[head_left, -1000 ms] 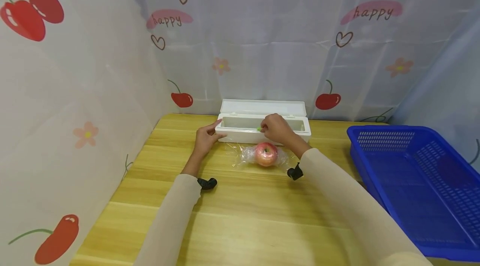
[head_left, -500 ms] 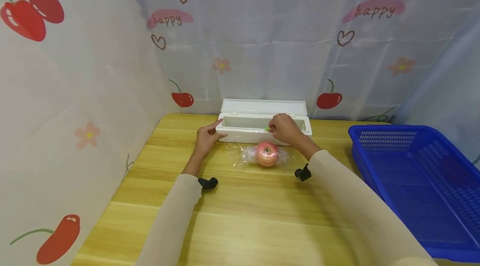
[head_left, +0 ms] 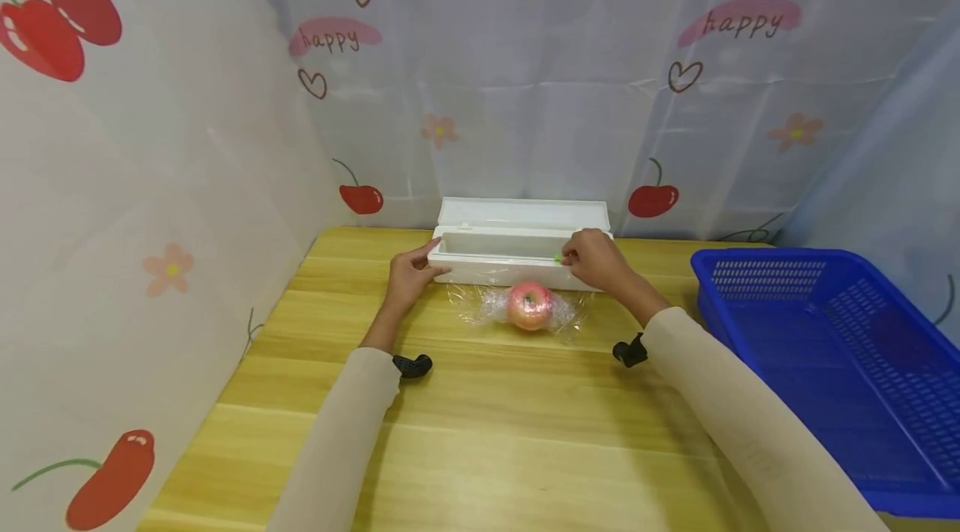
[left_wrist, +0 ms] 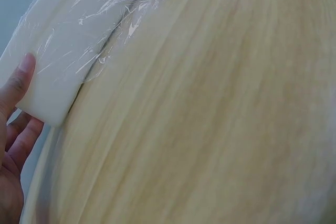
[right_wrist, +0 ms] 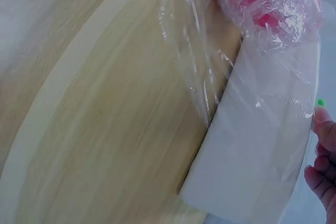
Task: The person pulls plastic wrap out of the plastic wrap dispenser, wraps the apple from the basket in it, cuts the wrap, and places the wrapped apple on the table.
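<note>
A long white cling film dispenser (head_left: 495, 272) lies at the back of the table, its lid (head_left: 522, 213) raised. My left hand (head_left: 407, 280) grips the left end; in the left wrist view its thumb (left_wrist: 23, 72) presses the front face. With curled fingers, my right hand (head_left: 600, 261) pinches a small green slide cutter (head_left: 558, 258) at the dispenser's front rim, near the right end. Most of the cutter is hidden by the fingers. In front sits a red apple (head_left: 529, 305) wrapped in clear cling film (head_left: 491, 304), whose crumpled ends spread to both sides.
A blue plastic basket (head_left: 708, 298) with perforated sides stands to the right on the wooden table (head_left: 480, 440). Behind the dispenser hangs a white curtain (head_left: 517, 132) printed with cherries. More curtain closes off the left and right sides.
My right hand has slid rightward along the dispenser's front rim with the green slide cutter. The left hand keeps its grip on the left end, and the apple stays in place.
</note>
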Demonstrator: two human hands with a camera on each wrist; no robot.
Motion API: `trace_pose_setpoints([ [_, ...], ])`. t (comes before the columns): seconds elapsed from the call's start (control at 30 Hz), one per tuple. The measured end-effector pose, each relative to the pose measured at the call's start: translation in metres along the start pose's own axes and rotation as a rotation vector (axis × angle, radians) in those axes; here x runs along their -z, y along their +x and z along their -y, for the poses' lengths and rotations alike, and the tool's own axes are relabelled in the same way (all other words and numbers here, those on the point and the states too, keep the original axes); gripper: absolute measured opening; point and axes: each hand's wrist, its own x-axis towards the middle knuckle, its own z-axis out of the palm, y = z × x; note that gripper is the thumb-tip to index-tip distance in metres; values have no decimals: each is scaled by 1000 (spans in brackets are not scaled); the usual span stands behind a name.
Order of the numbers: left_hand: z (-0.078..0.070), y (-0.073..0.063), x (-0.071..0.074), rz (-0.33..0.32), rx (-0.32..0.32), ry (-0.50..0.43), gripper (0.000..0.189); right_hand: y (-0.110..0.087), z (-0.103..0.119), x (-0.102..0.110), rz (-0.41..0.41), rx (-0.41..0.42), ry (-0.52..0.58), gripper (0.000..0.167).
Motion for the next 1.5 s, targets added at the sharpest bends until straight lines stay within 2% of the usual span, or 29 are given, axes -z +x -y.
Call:
trace_pose_setpoints([
  [0.27,-1,0,-1,-18,33,-2,55,-9,-8,6,-26,10,-4,18],
  [0.67,-4,1,-7,-6,27,5,55,-14,-13,10,-12,14,-41,28],
  [0.83,-6,1,-7,-4,38,22,55,-19,-20,14,-10,-13,-25,22],
  [1.0,-7,2,-5,-11,45,28,55,-26,-30,18,-21,-50,-9,5],
  [1.13,-6,3,-3,14,43,20,56,-30,-33,22,0,-95,-13,10],
  [1.27,-7,2,-1,-10,40,21,56,-32,-36,28,17,-142,-22,10],
  [1.37,-8,1,1,-15,40,23,55,-33,-37,31,30,-150,-22,11],
  [1.5,-6,0,1,10,53,21,56,-33,-38,35,51,-144,-28,12],
])
